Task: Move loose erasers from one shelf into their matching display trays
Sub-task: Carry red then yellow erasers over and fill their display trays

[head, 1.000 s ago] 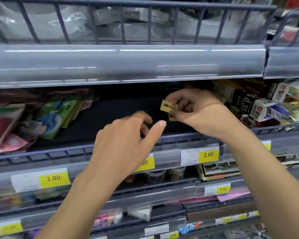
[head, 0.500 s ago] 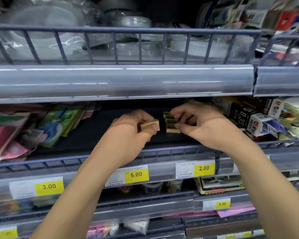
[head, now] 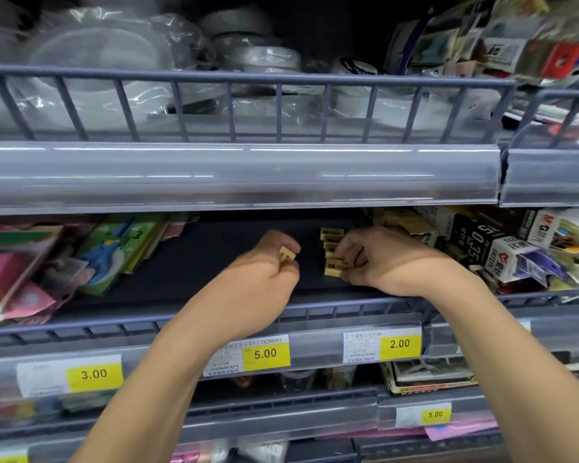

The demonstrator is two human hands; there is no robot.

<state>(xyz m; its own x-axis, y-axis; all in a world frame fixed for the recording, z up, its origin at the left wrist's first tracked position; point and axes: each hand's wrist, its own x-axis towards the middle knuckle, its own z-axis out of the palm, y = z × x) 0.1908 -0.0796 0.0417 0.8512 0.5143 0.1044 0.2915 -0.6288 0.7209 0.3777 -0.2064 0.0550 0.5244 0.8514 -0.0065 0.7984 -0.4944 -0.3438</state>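
Both hands reach into the dark middle shelf (head: 194,269). My left hand (head: 264,265) pinches one small yellow eraser (head: 286,254) between thumb and fingers. To its right, my right hand (head: 371,259) grips the lower end of a short stack of yellow erasers (head: 331,248) that stands on the shelf floor; the lowest eraser (head: 335,266) sits at its fingertips. The two hands are a small gap apart. No display tray is clearly visible.
Colourful flat packets (head: 111,248) lean at the shelf's left. Boxes of pencil leads (head: 482,242) crowd the right. A rail with price tags (head: 264,354) fronts the shelf. Wrapped plates (head: 114,71) fill the wire-fronted shelf above.
The view has tilted up, showing more of the upper shelf. My left hand took one eraser from the right hand. My right hand lowered the remaining erasers as a stack onto the shelf.
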